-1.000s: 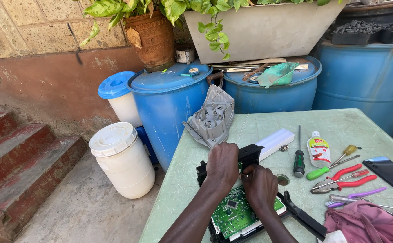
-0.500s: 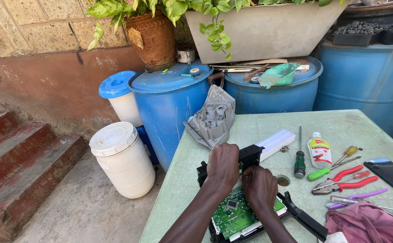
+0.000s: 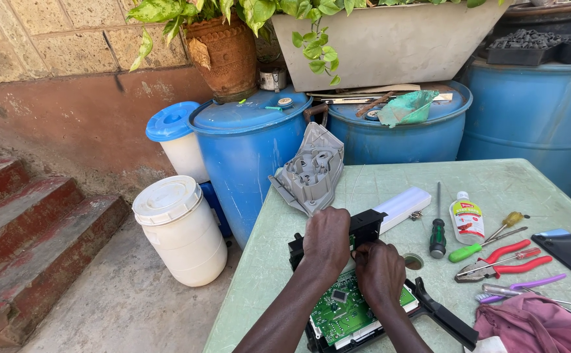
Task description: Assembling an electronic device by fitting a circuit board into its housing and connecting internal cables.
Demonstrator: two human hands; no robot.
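Both hands sit on a black plastic frame (image 3: 370, 287) that carries a green circuit board (image 3: 343, 312), low on the pale green desk (image 3: 494, 189). The left hand (image 3: 326, 240) covers the frame's far end, and the right hand (image 3: 380, 273) lies just beside it over the board's upper edge. The fingers curl down out of sight, so I cannot tell whether either grip is clenched or only pressing. The frame's near end is cut off by the bottom of the view, and a black arm of it runs out toward the lower right.

The frame's long axis runs from near-left to far-right, slanted across the desk, with the board's face up. The desk's left edge lies close to the frame. A grey moulded cover (image 3: 309, 171) leans at the far-left corner, and a white oblong block (image 3: 403, 204) touches the frame's far end.

To the right, well apart from the hands, lie a dark-handled screwdriver (image 3: 437, 229), a small white bottle (image 3: 466, 219), red-handled pliers (image 3: 504, 261) and a pink cloth (image 3: 537, 327), partly cut off.
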